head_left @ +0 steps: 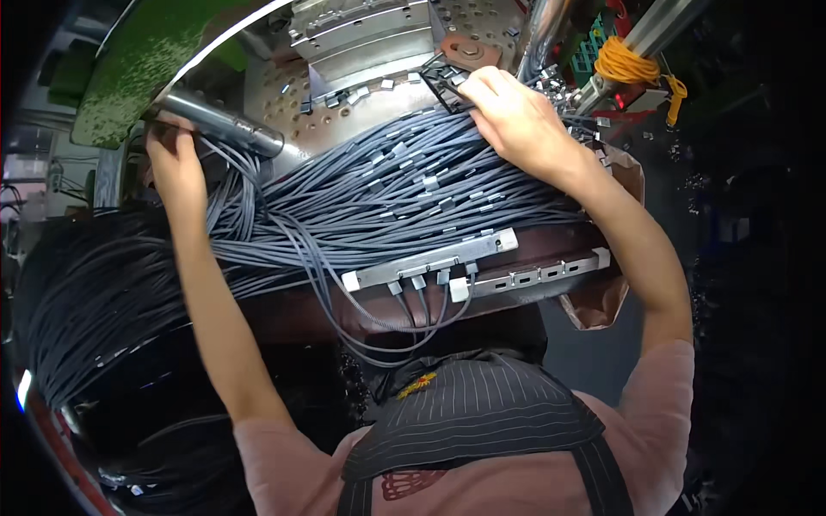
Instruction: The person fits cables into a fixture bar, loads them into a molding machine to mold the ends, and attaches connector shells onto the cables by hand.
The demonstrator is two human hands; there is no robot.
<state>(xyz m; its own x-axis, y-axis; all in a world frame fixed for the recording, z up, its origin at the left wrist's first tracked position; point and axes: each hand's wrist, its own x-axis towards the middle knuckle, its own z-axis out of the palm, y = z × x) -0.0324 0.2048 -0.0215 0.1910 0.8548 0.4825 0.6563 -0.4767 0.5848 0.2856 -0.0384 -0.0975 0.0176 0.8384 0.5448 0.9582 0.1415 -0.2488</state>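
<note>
A wide bundle of grey cables with small metal connectors lies across the bench in front of me. At the far left my left hand reaches up beside a shiny metal cylinder. Its fingertips are hidden behind the cylinder's end, so what they hold does not show. My right hand is over the far right end of the bundle. Its fingers are curled closed on a thin black angular tool, whose exact kind I cannot make out.
Two metal connector bars lie along the near bench edge, with several cables plugged into one. A metal fixture stands on a perforated plate at the back. More dark cables hang at left. Orange cord wraps a pole at right.
</note>
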